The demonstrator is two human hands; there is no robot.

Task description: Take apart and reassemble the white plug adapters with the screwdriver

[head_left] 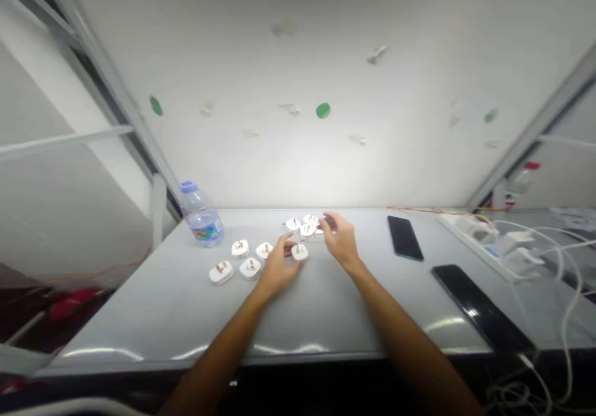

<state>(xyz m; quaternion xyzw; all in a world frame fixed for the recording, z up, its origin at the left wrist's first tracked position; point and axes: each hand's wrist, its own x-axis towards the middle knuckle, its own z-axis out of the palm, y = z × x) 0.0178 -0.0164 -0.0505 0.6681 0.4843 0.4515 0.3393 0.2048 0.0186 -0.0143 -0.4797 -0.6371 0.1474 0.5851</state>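
At the left of a grey worktop (pixel 326 310), close to the white back panel (pixel 261 167), stands a clear plastic bottle (pixel 205 220) with a lilac-blue cap, partly filled with clear liquid. To its right and nearer the person lie four loose white plugs (pixel 250 269), metal pins pointing up. Next comes the person's left hand (pixel 278 271), reaching in from below; its grip is closed on another plug (pixel 300 253), thumb and fingers at that plug's left side, pins also upward. Just beyond it, near the middle of the worktop, sits a tight cluster of white plugs (pixel 307 230). The right hand (pixel 342 239) is at the cluster's right side, fingers bent; the view is too small and blurred to tell whether its grip holds anything. Farther right lie a black smartphone (pixel 405 238) and, nearer the front edge, a larger-looking black phone (pixel 482 307). At the far right, a white power strip (pixel 479 251) carries chargers (pixel 521 259) and looping white cables (pixel 565 316).
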